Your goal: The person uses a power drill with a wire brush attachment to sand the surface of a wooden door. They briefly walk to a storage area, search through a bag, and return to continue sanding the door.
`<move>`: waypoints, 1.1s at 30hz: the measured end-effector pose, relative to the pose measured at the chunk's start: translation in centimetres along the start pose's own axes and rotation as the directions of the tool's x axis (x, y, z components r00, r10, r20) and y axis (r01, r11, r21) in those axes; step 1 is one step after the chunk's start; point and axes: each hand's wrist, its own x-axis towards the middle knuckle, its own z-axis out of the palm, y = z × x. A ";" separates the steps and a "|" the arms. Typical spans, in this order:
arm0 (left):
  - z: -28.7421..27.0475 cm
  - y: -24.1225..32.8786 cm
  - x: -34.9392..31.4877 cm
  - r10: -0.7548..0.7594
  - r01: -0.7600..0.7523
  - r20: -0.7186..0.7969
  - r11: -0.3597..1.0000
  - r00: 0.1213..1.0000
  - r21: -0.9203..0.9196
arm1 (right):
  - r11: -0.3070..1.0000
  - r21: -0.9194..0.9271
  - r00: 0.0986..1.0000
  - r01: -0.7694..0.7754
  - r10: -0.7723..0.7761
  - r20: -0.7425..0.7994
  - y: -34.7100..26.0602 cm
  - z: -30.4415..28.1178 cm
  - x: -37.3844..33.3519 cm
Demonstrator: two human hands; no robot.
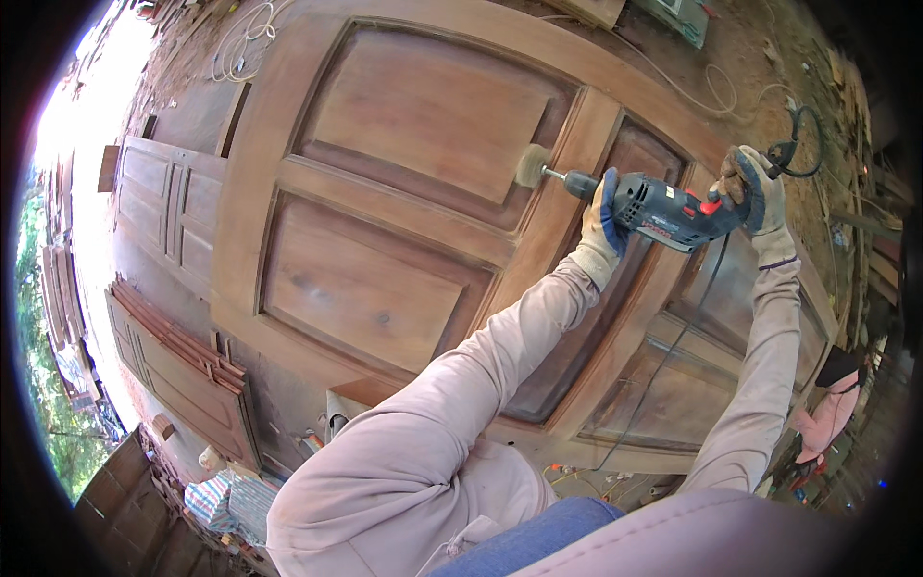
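Note:
A large brown wooden panel door (pixel 423 240) lies before me, with raised panels and grooved frames. Both gloved hands are closed on a dark power drill with red switches (pixel 659 207). My left hand (pixel 601 229) wraps round its body just behind the chuck. At the rear handle, the fingers of my right hand (pixel 755 190) are curled. A round, tan sanding or buffing wheel (pixel 530 166) sits on a thin shaft in the chuck. It is over the inner edge of the upper panel; whether it presses on the wood I cannot tell.
The drill's black cord (pixel 687 327) runs down across the door. Stacked door panels (pixel 183 370) lean at the lower left, and another door (pixel 168 197) lies at the far left. A pale hose (pixel 716 91) loops over the ground at the upper right. Striped cloth (pixel 226 505) is at the lower left.

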 end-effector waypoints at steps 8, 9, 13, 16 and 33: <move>-0.3 0.5 0.5 -0.024 0.024 0.073 1.000 0.997 0.003 | 0.998 -0.047 0.999 0.033 -0.033 -0.008 0.1 0.3 -0.4; -1.0 0.2 -0.8 0.005 -0.004 0.045 1.000 0.999 -0.020 | 1.000 -0.008 0.995 -0.021 0.021 0.094 0.2 0.1 -0.9; -3.8 0.3 -5.4 0.040 -0.038 0.037 0.998 0.999 -0.059 | 0.980 -0.177 0.994 -0.094 0.101 0.032 0.3 3.8 -3.2; -4.4 0.4 -5.7 0.012 -0.010 0.021 0.998 1.000 -0.054 | 0.989 -0.072 0.991 -0.130 0.131 0.013 0.3 3.8 -3.4; 3.3 0.6 9.0 -0.002 0.001 0.100 1.000 0.995 0.016 | 0.993 0.060 0.992 0.101 -0.096 -0.082 -0.6 -1.7 3.5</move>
